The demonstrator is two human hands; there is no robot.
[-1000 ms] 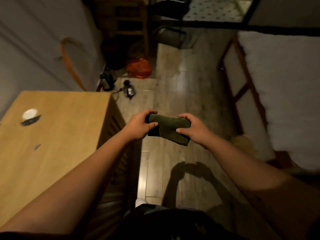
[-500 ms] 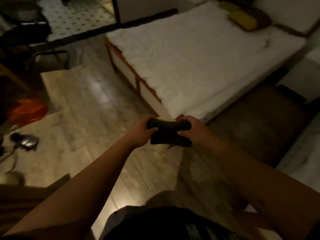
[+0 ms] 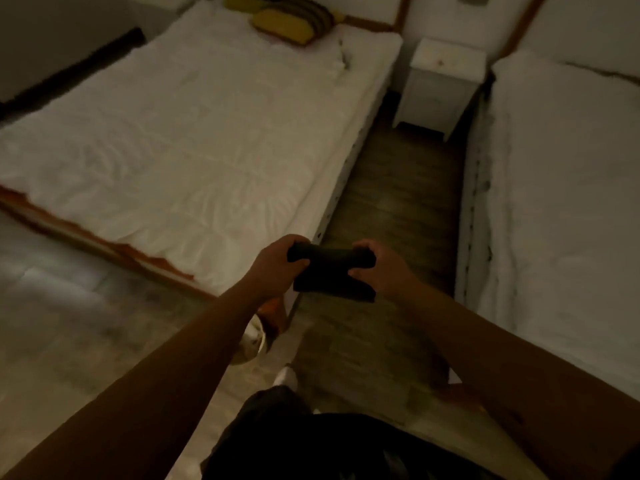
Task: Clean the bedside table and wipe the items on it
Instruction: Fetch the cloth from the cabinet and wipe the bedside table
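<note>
1. Cloth: dark, folded, held in the air over the floor at the mouth of the aisle between the two beds. Rests on nothing.
2. Left hand is closed round its left end; right hand pinches its right end.
3. It sags between the grips: looks soft, light, not fragile. One hand bunching the middle should do for wiping.
4. Table: white, at the aisle's far end, well apart from the cloth. Top too dim to read.
</note>
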